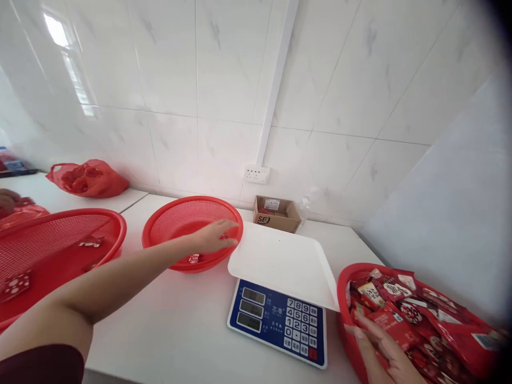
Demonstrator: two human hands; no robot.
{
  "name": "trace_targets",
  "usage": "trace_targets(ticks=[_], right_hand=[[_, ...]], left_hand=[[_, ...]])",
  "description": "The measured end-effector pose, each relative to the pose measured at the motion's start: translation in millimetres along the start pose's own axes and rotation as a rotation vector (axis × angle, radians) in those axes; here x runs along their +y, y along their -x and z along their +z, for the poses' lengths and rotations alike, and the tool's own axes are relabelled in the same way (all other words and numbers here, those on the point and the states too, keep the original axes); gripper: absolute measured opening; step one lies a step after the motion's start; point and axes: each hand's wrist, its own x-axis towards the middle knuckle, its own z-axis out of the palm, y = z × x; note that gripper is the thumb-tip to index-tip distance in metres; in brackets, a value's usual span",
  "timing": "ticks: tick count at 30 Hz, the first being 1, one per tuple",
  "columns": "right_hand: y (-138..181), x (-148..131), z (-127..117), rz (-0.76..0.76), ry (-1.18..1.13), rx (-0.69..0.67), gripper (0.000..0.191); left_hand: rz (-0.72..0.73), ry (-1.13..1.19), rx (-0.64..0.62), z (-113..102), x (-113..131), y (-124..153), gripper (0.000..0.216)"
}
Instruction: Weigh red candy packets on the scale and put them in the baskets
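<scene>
My left hand (218, 237) reaches over the right side of a red mesh basket (149, 233), with fingers and thumb apart and nothing seen between them. A small red-and-white packet (193, 258) lies inside that basket. My right hand (382, 349) is at the left rim of a fuller red basket (343, 320), its fingers stretched out over the contents. Red snack packets (400, 322) with white print fill this basket. Between the two hands stands a weighing scale (276, 320) with a blue keypad panel and a bare white tray (280, 256).
Another large red basket (120, 229) with a few packets stands at the left. Behind it are a red bag (90, 178) and another person's hand (8, 200). A small cardboard box (276, 220) and a clear plastic bottle (307, 205) stand near the wall socket (256, 174).
</scene>
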Motion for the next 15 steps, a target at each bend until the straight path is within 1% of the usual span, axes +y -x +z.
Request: trace_targets(ticks=[2,3,5,7,11,13,15], right_hand=[[6,-8,-1,-0.021,0.014,0.031,0.063],[9,-12,-2,-0.032,0.007,0.042,0.061],[14,-22,-4,-0.056,-0.028,0.068,0.055],[18,-29,-4,-0.089,-0.061,0.060,0.051],[19,-36,-2,-0.148,-0.081,0.069,0.045],[19,-38,0,-0.170,-0.076,0.073,0.043],[19,-40,2,-0.182,-0.065,0.070,0.042]], left_hand=[[0.145,-0.078,-0.123,12,10,13,0.058],[0.210,-0.147,-0.176,18,12,19,0.056],[0.235,-0.264,-0.203,26,10,29,0.048],[0.213,-0.308,-0.157,30,-1,32,0.047],[0.195,-0.302,-0.007,35,-23,26,0.050],[0.194,-0.302,0.068,37,-21,22,0.052],[0.203,-0.258,0.144,38,-8,20,0.056]])
